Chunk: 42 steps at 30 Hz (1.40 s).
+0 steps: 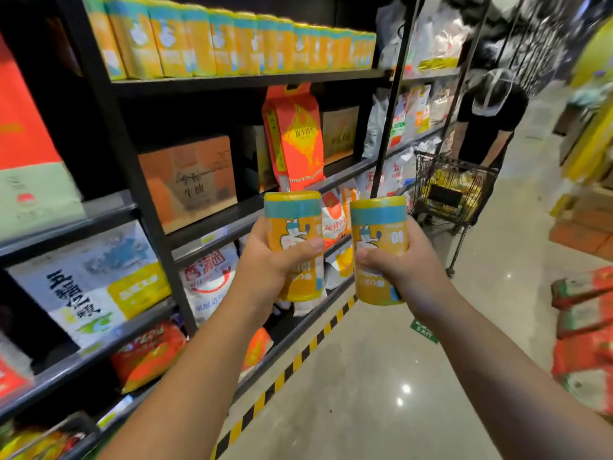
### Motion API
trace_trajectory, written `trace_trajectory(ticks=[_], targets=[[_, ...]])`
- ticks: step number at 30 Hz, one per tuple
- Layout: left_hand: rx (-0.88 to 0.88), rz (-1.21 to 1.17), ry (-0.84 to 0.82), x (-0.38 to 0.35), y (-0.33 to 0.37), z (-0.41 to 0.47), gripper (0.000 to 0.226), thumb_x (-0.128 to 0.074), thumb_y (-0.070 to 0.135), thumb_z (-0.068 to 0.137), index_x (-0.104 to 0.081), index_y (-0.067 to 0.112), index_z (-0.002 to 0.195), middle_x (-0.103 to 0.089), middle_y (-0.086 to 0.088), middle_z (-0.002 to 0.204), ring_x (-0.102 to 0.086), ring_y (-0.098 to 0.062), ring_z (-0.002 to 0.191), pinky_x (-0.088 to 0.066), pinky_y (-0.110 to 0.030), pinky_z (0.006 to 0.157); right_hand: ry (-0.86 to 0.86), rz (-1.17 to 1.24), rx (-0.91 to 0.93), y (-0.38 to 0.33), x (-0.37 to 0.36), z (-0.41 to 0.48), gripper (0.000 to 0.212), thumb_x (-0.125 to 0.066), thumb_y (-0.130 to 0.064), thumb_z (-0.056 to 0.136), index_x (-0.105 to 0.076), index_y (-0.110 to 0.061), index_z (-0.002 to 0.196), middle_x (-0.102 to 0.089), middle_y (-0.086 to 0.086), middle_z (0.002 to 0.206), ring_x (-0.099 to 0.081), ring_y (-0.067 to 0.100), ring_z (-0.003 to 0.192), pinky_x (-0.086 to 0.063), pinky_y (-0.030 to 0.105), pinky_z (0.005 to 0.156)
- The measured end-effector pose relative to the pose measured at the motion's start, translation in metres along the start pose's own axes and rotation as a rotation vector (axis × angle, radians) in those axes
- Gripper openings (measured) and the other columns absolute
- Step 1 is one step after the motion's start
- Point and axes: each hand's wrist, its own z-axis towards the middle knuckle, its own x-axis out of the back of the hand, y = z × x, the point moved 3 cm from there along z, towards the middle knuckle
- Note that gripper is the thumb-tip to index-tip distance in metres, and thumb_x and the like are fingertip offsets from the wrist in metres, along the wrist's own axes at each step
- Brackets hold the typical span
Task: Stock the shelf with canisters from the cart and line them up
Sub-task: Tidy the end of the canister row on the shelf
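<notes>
A green floor sign [424, 331] at five o'clock reads "EXIT"; the canister [378, 250] at three o'clock bears "00".

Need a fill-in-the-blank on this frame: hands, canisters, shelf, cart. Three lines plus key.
1. The left hand grips the left canister and the right hand grips the right canister, so ____ canisters are in hand.
2. The row of matching canisters stands on the ____ shelf in view.
3. Down the aisle, a person in a ____ shirt bends over the cart.

Missing words: two; top; black.
</notes>
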Motion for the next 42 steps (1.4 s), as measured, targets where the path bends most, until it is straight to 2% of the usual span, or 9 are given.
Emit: trace_trajectory(ticks=[4,7,12,17,22,25,34,38,42], targets=[[-0.054,0.004,-0.045,0.0,0.006,0.08,0.059,-0.082,0.02,0.065,-0.059,0.019,0.12,-0.076,0.003,0.099,-0.073,-0.018,0.09,-0.057,-0.032,0.071,0.025,-0.027,0.03,0.0,0.001,0.077,0.052,-0.087,-0.02,0.074,-0.058,-0.026,0.117,-0.074,0.004,0.102,-0.073,0.024,0.092,-0.062,0.042,0.078],[-0.081,0.027,-0.046,-0.004,0.007,0.133,0.066,-0.084,0.023,0.063,-0.057,0.018,0.124,-0.075,0.001,0.101,-0.073,-0.019,0.092,-0.057,-0.031,0.073,0.017,-0.025,0.038,0.0,0.004,0.126,0.058,-0.084,-0.029,0.067,-0.058,-0.025,0.119,-0.074,0.004,0.104,-0.074,0.024,0.093,-0.061,0.042,0.077],[-0.09,0.055,0.001,-0.018,0.009,0.207,0.068,-0.091,0.022,0.063,-0.058,0.016,0.121,-0.075,0.0,0.098,-0.074,-0.019,0.089,-0.058,-0.034,0.072,0.008,0.105,0.044,-0.004,0.025,0.199,0.054,-0.079,-0.023,0.069,-0.059,-0.015,0.118,-0.073,0.013,0.105,-0.073,0.032,0.093,-0.06,0.04,0.068],[-0.14,0.105,0.039,-0.039,0.016,0.267,0.066,-0.091,0.024,0.064,-0.056,0.016,0.121,-0.075,-0.001,0.1,-0.074,-0.018,0.089,-0.059,-0.03,0.071,-0.038,0.033,0.095,-0.007,0.054,0.266,0.056,-0.082,-0.03,0.069,-0.06,-0.022,0.121,-0.073,0.01,0.106,-0.073,0.031,0.096,-0.061,0.048,0.078],[-0.214,0.203,0.168,-0.077,0.017,0.326,0.059,-0.088,0.025,0.074,-0.056,0.019,0.122,-0.074,0.001,0.105,-0.074,-0.015,0.091,-0.062,-0.037,0.077,-0.118,0.034,0.153,-0.002,0.092,0.333,0.068,-0.085,-0.037,0.061,-0.059,-0.021,0.122,-0.074,0.007,0.103,-0.074,0.025,0.091,-0.06,0.038,0.072],[-0.264,0.237,0.257,-0.101,0.021,0.357,0.057,-0.087,0.026,0.072,-0.056,0.021,0.12,-0.073,0.003,0.105,-0.073,-0.014,0.092,-0.061,-0.034,0.076,-0.175,0.09,0.179,-0.001,0.115,0.372,0.062,-0.082,-0.027,0.062,-0.06,-0.017,0.119,-0.075,0.004,0.096,-0.073,0.02,0.085,-0.059,0.03,0.068],[-0.401,0.403,0.533,-0.163,0.035,0.434,0.064,-0.091,0.033,0.069,-0.055,0.028,0.122,-0.071,0.01,0.107,-0.071,-0.01,0.095,-0.06,-0.042,0.086,-0.318,0.09,0.252,-0.013,0.186,0.488,0.056,-0.081,-0.035,0.068,-0.059,-0.027,0.119,-0.072,0.0,0.102,-0.073,0.02,0.093,-0.061,0.04,0.075],[-0.468,0.554,0.615,-0.17,0.055,0.458,0.079,-0.09,0.04,0.067,-0.048,0.03,0.132,-0.064,0.013,0.117,-0.065,-0.007,0.102,-0.055,-0.026,0.081,-0.32,0.127,0.283,-0.021,0.196,0.524,0.058,-0.08,-0.037,0.067,-0.058,-0.028,0.12,-0.072,-0.004,0.101,-0.073,0.015,0.093,-0.059,0.031,0.07],[-0.526,0.682,0.612,-0.17,0.077,0.492,0.086,-0.091,0.042,0.065,-0.035,0.045,0.13,-0.06,0.016,0.12,-0.063,-0.002,0.102,-0.047,-0.011,0.071,-0.35,0.204,0.313,-0.03,0.188,0.559,0.062,-0.089,-0.032,0.065,-0.056,-0.029,0.118,-0.073,-0.009,0.098,-0.073,0.009,0.091,-0.058,0.024,0.065]])
